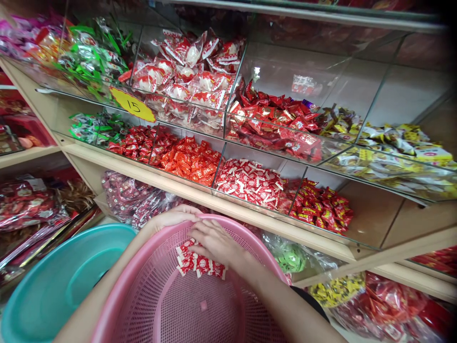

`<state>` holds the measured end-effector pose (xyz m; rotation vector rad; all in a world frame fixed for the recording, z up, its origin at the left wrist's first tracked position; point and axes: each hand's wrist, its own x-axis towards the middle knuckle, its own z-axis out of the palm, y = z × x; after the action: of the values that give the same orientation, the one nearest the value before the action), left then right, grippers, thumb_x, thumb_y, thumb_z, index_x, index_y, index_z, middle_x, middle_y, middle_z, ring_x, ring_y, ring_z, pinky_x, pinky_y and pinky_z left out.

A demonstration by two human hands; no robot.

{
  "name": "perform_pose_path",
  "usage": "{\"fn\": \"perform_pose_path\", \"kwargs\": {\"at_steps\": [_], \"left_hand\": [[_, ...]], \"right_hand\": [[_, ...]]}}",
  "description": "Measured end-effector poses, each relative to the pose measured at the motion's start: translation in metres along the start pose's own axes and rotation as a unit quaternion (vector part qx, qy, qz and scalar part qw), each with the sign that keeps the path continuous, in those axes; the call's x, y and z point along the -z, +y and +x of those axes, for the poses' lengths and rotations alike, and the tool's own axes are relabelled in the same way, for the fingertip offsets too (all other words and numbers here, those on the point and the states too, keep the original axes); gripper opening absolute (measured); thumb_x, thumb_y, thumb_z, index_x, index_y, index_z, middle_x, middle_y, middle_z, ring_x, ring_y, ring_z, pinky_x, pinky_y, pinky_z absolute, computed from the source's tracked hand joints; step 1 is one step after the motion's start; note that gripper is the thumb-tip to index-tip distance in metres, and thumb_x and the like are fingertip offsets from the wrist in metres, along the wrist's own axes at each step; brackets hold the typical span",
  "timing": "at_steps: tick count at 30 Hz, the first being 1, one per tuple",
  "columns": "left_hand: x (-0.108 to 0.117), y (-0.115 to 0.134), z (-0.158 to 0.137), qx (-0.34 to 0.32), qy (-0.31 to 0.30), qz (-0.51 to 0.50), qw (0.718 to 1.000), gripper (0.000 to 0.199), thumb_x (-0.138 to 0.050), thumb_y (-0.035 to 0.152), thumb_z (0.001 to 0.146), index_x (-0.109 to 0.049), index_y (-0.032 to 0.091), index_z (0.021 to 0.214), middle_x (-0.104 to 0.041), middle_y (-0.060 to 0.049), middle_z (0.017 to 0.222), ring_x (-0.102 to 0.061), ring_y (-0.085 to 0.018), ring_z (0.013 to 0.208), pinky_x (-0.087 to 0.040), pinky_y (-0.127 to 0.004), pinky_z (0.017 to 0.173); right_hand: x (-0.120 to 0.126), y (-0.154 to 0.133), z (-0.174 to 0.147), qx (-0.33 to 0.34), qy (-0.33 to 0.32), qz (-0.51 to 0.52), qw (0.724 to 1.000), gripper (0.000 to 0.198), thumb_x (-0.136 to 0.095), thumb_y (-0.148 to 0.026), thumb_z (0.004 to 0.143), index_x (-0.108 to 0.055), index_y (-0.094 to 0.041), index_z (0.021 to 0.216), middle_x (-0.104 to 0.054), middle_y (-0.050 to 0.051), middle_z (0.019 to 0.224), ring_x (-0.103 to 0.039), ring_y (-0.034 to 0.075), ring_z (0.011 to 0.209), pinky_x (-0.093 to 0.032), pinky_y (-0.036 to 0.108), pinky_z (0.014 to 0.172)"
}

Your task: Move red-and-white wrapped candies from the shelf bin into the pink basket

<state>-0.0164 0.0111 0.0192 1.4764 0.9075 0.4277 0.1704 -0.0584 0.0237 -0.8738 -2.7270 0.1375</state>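
My left hand (177,217) is closed on the far rim of a pink perforated plastic basket (143,267), its fingertips over the edge. Inside the basket, against its far wall, my right hand (216,242) curls its fingers over a small clump of red-and-white wrapped candies (202,265). Some of those candies show below the fingers; the palm side is hidden. Beyond the rim, a glass compartment holds a heap of similar red-and-white candies (248,183).
A teal plastic basin (46,281) stands to the left. Glass-fronted shelves ahead hold several sorts of wrapped sweets, with a yellow tag (133,104) reading 15. The wooden shelf edge (171,186) runs just beyond the basket. Bagged candies (385,305) lie low on the right.
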Motion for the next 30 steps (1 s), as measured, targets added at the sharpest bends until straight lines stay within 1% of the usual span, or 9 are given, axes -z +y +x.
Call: {"fn": "perform_pose_path", "kwargs": {"at_steps": [3, 6, 9, 12, 15, 17, 21, 26, 30], "left_hand": [[-0.001, 0.002, -0.001, -0.003, 0.032, -0.004, 0.999, 0.023, -0.066, 0.032, 0.062, -0.07, 0.022, 0.082, -0.068, -0.002, 0.094, -0.055, -0.022, 0.092, -0.04, -0.03, 0.088], [-0.005, 0.004, -0.002, 0.018, 0.049, -0.021, 0.998, 0.023, -0.069, 0.032, 0.059, -0.07, 0.022, 0.079, -0.068, -0.001, 0.09, -0.055, -0.021, 0.089, -0.041, -0.028, 0.085], [-0.007, 0.004, -0.003, 0.048, 0.042, -0.053, 0.997, 0.027, -0.072, 0.032, 0.058, -0.07, 0.02, 0.082, -0.067, -0.001, 0.086, -0.057, -0.019, 0.082, -0.043, -0.028, 0.078], [-0.007, 0.004, -0.003, 0.058, 0.034, -0.056, 0.996, 0.031, -0.073, 0.034, 0.058, -0.069, 0.017, 0.084, -0.067, -0.001, 0.082, -0.058, -0.019, 0.078, -0.044, -0.028, 0.074], [-0.006, 0.005, -0.002, 0.054, 0.03, -0.051, 0.997, 0.035, -0.073, 0.034, 0.06, -0.069, 0.015, 0.089, -0.067, -0.002, 0.084, -0.058, -0.019, 0.079, -0.044, -0.028, 0.075], [-0.006, 0.006, -0.002, 0.051, 0.021, -0.049, 0.997, 0.035, -0.072, 0.034, 0.062, -0.069, 0.015, 0.091, -0.068, -0.003, 0.085, -0.059, -0.019, 0.079, -0.044, -0.028, 0.074], [-0.006, 0.008, -0.004, 0.056, 0.001, -0.048, 0.997, 0.035, -0.071, 0.035, 0.065, -0.068, 0.014, 0.093, -0.068, -0.004, 0.084, -0.06, -0.02, 0.077, -0.045, -0.029, 0.072], [-0.005, 0.009, -0.006, 0.064, 0.021, -0.041, 0.997, 0.031, -0.072, 0.034, 0.063, -0.067, 0.017, 0.089, -0.069, -0.005, 0.089, -0.061, -0.02, 0.08, -0.045, -0.029, 0.076], [-0.004, 0.01, -0.007, 0.061, 0.008, -0.039, 0.997, 0.033, -0.072, 0.034, 0.065, -0.066, 0.015, 0.091, -0.069, -0.005, 0.091, -0.061, -0.021, 0.081, -0.046, -0.03, 0.078]], "right_hand": [[0.024, 0.003, -0.004, -0.018, 0.086, 0.029, 0.996, 0.03, -0.046, -0.038, 0.092, -0.058, -0.019, 0.113, -0.06, 0.008, 0.111, -0.05, 0.019, 0.102, -0.039, 0.036, 0.091], [0.047, 0.011, -0.01, -0.041, 0.186, 0.044, 0.981, 0.025, -0.045, -0.032, 0.093, -0.061, -0.018, 0.105, -0.063, 0.007, 0.099, -0.053, 0.018, 0.093, -0.041, 0.034, 0.085], [0.064, 0.031, -0.02, -0.103, 0.286, 0.022, 0.952, 0.022, -0.044, -0.029, 0.093, -0.063, -0.018, 0.1, -0.064, 0.007, 0.094, -0.054, 0.019, 0.091, -0.041, 0.034, 0.082], [0.077, 0.058, -0.037, -0.196, 0.331, -0.035, 0.922, 0.023, -0.045, -0.028, 0.091, -0.063, -0.019, 0.1, -0.064, 0.008, 0.095, -0.053, 0.021, 0.09, -0.041, 0.037, 0.082], [0.086, 0.08, -0.053, -0.276, 0.325, -0.08, 0.901, 0.024, -0.048, -0.028, 0.088, -0.061, -0.017, 0.105, -0.063, 0.01, 0.099, -0.053, 0.024, 0.091, -0.042, 0.039, 0.082], [0.087, 0.086, -0.06, -0.297, 0.298, -0.089, 0.903, 0.027, -0.049, -0.026, 0.086, -0.06, -0.016, 0.108, -0.062, 0.011, 0.101, -0.053, 0.025, 0.093, -0.042, 0.039, 0.083], [0.086, 0.085, -0.06, -0.336, 0.249, -0.089, 0.904, 0.032, -0.049, -0.024, 0.085, -0.056, -0.014, 0.115, -0.062, 0.013, 0.103, -0.055, 0.024, 0.09, -0.043, 0.037, 0.08], [0.087, 0.081, -0.054, -0.392, 0.217, -0.107, 0.887, 0.038, -0.053, -0.017, 0.08, -0.055, -0.015, 0.117, -0.063, 0.013, 0.102, -0.057, 0.025, 0.091, -0.043, 0.035, 0.076], [0.085, 0.082, -0.052, -0.397, 0.213, -0.131, 0.883, 0.038, -0.049, -0.013, 0.079, -0.056, -0.016, 0.116, -0.063, 0.012, 0.102, -0.057, 0.025, 0.093, -0.043, 0.034, 0.076]]}}
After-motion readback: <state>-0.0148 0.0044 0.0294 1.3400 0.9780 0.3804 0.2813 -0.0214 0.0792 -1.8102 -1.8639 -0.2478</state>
